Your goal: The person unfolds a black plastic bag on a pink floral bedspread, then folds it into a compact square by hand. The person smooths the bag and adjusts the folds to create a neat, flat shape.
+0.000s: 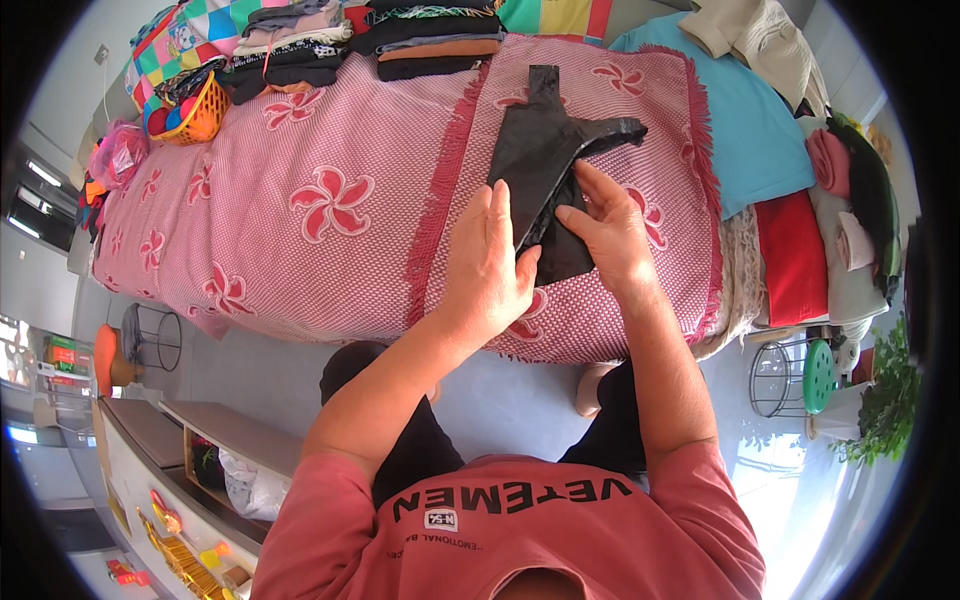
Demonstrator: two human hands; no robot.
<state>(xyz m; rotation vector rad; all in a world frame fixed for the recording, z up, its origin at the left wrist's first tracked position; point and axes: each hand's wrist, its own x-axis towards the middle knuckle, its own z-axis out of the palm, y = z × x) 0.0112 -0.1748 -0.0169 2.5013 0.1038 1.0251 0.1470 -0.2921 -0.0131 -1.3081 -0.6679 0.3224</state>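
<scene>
A black plastic bag with its handle ends spread lies partly folded on a pink and white patterned sofa cover. My left hand is at the bag's near left edge, fingers stretched upward and thumb apart, holding nothing. Along the folded right part of the bag, my right hand has its thumb and fingers closed on the plastic. Part of the bag's near end is tucked beneath the fold and partly covered by my hands.
Folded clothes are stacked at the back, beside an orange basket with balls. A turquoise cloth and a red cloth lie to the right. A green-topped stool and a plant stand at right; a low cabinet is at left.
</scene>
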